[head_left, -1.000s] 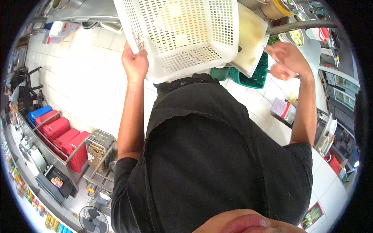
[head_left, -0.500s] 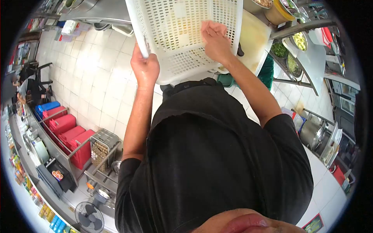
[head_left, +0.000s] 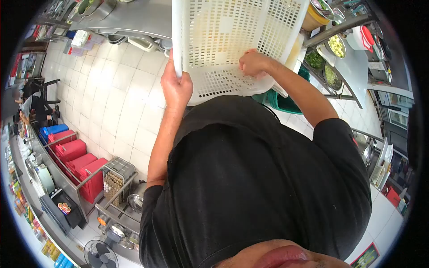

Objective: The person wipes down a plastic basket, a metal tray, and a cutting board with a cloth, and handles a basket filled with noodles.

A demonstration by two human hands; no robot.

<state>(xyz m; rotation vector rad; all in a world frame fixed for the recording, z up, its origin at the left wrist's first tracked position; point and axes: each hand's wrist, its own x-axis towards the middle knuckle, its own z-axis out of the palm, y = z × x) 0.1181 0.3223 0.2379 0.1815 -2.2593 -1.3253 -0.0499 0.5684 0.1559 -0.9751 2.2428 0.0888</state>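
The white perforated basket (head_left: pixel 226 26) is positioned in front of the wearer's waist, with its open side facing the camera and its far end cut off by the top edge of the view; the support beneath it cannot be determined. The left hand (head_left: pixel 177 85) grips the left rim at the near corner, its fingers clamped on the wall and its thumb on the inner side. The right hand (head_left: pixel 254 63) is inside the basket, near the right side of the near end. Its fingers are curled together over a pink cloth (head_left: pixel 242 61) (mostly concealed by the hand, with only narrow edges exposed). A green container (head_left: pixel 286 102) is located below and to the right of the basket. Further right, a bowl of pale yellow pieces (head_left: pixel 337 46) stands near containers of chopped greens (head_left: pixel 314 59). A steel counter (head_left: pixel 134 24) adjoins the basket's left side in the view. Red bins (head_left: pixel 71 151) line a metal rail at far left, just beside a rack holding egg trays (head_left: pixel 113 182).
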